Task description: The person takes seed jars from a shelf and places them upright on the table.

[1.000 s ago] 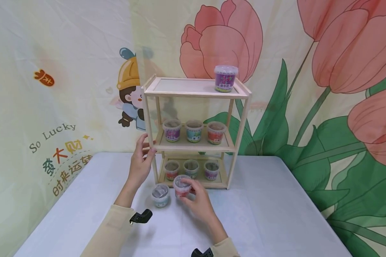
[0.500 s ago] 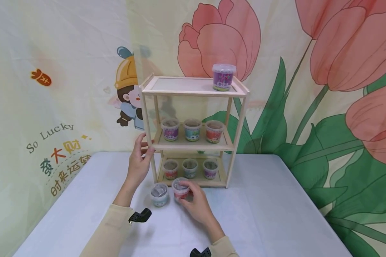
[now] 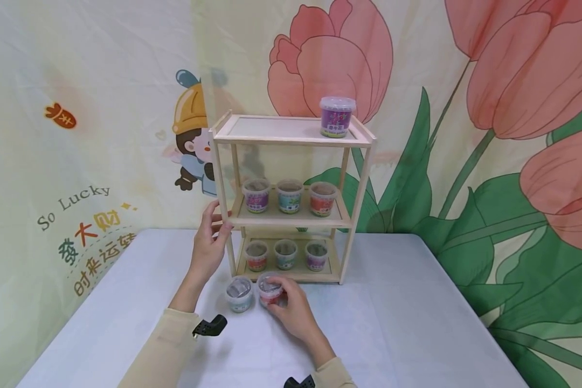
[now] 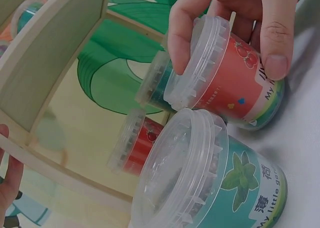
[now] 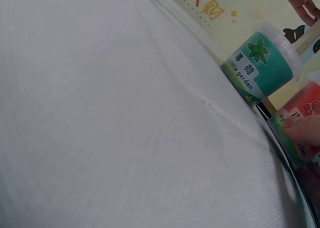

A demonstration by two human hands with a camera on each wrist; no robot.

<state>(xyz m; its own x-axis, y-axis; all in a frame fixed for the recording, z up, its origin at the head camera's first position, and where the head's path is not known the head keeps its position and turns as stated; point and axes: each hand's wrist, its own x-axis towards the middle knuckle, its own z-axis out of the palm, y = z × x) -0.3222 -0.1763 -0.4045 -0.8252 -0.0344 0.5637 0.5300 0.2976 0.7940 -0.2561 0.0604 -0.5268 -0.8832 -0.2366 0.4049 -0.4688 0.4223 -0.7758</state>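
My right hand (image 3: 293,310) holds a small red-labelled plastic cup (image 4: 232,78) with a clear lid, thumb on one side and fingers on the other. It is low at the white table in front of the rack. Just left of it, a teal-labelled cup (image 4: 235,183) with a leaf picture stands on the table, very close to the red one. My left hand (image 3: 208,245) grips the left post of a three-tier wooden rack (image 3: 291,222) at middle-shelf height, thumb in front. In the left wrist view only some of its fingertips (image 4: 10,175) show.
Purple, teal and red cups (image 3: 323,199) line the middle shelf. Red, teal and purple cups (image 3: 316,256) stand on the bottom shelf, just behind the held cup. A larger-looking purple cup (image 3: 337,117) sits at the top shelf's right end. A printed curtain (image 3: 417,161) hangs behind the table (image 3: 393,323).
My right hand has brought the red cup down and slightly toward me, beside the teal cup. The left hand stays on the rack post. The head view has shifted slightly.
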